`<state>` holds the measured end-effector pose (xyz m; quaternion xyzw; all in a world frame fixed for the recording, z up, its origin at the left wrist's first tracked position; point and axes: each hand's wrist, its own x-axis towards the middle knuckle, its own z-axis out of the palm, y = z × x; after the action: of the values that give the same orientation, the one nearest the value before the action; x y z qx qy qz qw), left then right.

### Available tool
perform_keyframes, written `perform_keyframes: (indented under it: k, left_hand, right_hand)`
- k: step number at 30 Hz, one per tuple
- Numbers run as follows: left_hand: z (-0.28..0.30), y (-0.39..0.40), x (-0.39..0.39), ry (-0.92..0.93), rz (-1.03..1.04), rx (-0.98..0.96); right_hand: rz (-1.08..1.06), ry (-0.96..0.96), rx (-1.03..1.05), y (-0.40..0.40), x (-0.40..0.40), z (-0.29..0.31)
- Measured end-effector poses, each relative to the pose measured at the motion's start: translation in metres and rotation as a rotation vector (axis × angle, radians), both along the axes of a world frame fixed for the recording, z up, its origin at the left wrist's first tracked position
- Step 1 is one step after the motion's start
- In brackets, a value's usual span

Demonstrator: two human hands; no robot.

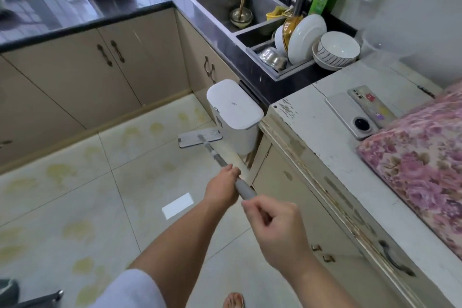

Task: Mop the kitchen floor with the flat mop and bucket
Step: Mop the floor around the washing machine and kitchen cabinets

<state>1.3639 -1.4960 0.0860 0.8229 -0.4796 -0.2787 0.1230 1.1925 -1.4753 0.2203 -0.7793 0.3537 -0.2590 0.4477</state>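
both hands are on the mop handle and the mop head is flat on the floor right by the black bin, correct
Not quite: the bin is white, not black, as the head view shows. Otherwise right: left hand and right hand hold the mop handle, and the mop head lies flat beside it.

The person's two arms reach into view from the bottom edge, both bare from the elbow down. The left hand [223, 186] and the right hand [276, 226] carry no rings, no watch and no gloves, and the wrists have no bands on them. The nails are short and unpainted where they show. A white short sleeve [132, 290] of plain, smooth cloth covers the left upper arm, with no print or seam marks visible on it. On the right arm no sleeve shows. At the bottom edge, the toes of one bare foot [233, 300] poke into view, apparently in an open sandal, though the footwear is mostly cut off.
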Motion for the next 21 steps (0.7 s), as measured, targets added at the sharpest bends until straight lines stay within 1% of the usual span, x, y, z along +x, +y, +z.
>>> perform_keyframes:
  k: [3,6,8,11,13,16,19,21]
  left_hand:
    - [-0.007,-0.042,0.049,0.016,-0.012,0.009]
    - [-0.012,-0.065,0.075,0.012,0.048,-0.012]
    - [-0.009,-0.061,0.073,-0.013,0.067,-0.019]
    - [-0.001,-0.039,0.043,-0.035,0.067,-0.051]
    - [0.011,-0.020,0.013,-0.097,0.070,-0.085]
    - [0.036,0.010,-0.033,-0.165,0.040,-0.140]
    - [0.069,0.037,-0.058,-0.216,-0.013,-0.110]
    - [0.089,0.048,-0.064,-0.242,-0.028,-0.093]
  right_hand:
    - [-0.055,0.015,-0.012,-0.043,0.047,-0.014]
    - [-0.077,-0.026,-0.007,-0.071,0.078,-0.020]
    - [-0.076,-0.040,0.004,-0.068,0.079,-0.016]
    - [-0.088,-0.041,0.066,-0.049,0.051,-0.002]
    - [-0.092,-0.053,0.115,-0.033,0.021,0.016]
    - [-0.081,-0.053,0.124,-0.012,-0.021,0.063]
    - [-0.015,-0.049,0.138,-0.008,-0.041,0.117]
    - [0.060,-0.096,0.180,-0.011,-0.042,0.149]
